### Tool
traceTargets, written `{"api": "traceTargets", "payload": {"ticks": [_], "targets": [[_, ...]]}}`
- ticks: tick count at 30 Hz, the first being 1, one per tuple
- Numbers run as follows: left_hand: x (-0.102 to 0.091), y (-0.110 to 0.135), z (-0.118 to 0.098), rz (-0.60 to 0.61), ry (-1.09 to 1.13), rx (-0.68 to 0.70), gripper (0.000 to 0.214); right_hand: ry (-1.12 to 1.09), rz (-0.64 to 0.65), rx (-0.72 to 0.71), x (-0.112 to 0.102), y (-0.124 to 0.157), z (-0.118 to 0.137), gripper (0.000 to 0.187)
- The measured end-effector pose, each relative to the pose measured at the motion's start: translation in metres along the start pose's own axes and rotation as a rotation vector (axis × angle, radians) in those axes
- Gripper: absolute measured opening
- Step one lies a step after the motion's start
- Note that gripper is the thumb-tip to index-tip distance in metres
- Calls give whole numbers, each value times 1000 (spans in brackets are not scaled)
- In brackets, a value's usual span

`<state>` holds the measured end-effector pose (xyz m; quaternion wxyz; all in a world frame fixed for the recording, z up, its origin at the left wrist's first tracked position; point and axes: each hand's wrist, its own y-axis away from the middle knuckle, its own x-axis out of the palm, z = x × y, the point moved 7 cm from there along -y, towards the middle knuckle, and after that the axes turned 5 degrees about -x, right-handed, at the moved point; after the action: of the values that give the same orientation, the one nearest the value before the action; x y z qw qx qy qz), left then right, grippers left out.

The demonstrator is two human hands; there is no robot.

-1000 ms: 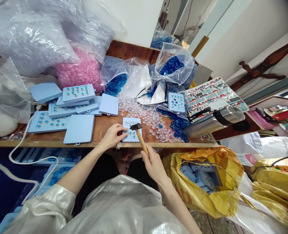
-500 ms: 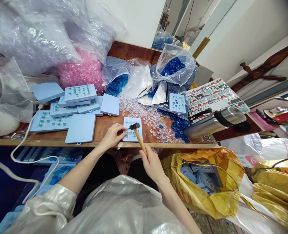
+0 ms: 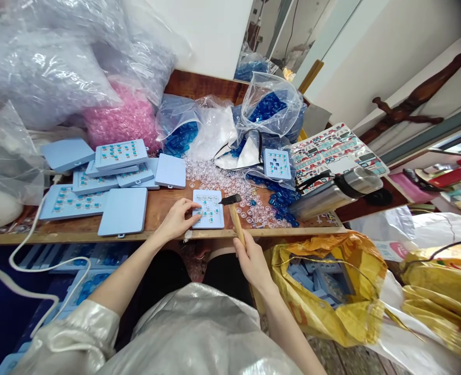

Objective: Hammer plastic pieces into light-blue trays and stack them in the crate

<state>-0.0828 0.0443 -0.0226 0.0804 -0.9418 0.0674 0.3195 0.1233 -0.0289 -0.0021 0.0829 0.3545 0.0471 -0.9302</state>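
Observation:
My left hand [image 3: 176, 220] lies at the left edge of a small light blue plastic tray [image 3: 208, 209], its fingertips touching the tray. The tray carries rows of small blue and clear pieces. My right hand [image 3: 253, 265] grips the wooden handle of a small hammer [image 3: 234, 216]. The dark metal hammer head [image 3: 231, 199] is just past the tray's right edge, above loose clear pieces [image 3: 230, 182]. The tray rests on a wooden table [image 3: 163, 205], close to its front edge.
Several light blue trays and lids [image 3: 93, 192] lie to the left. Loose blue pieces [image 3: 281, 205], a steel flask [image 3: 335, 194] and bulging plastic bags [image 3: 269, 107] crowd the right and back. A yellow woven sack [image 3: 324, 307] of blue trays sits below the table.
The hammer head has swung right, from over the tray to just past its right edge. My left hand has drawn back to the tray's left edge. The whole view has shifted slightly.

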Motion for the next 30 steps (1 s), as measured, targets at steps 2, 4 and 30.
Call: {"api": "traceTargets", "payload": {"ticks": [2,4,30], "targets": [[1,1,-5,4,-31,25,26,1,28,-23,4,0,0,33],[1,2,-8,4,-54,41,24,-4,46,-50,9,0,2,32],[-3,-3,-12,29,-168,-14,17,24,57,-80,16,0,8,29]]}}
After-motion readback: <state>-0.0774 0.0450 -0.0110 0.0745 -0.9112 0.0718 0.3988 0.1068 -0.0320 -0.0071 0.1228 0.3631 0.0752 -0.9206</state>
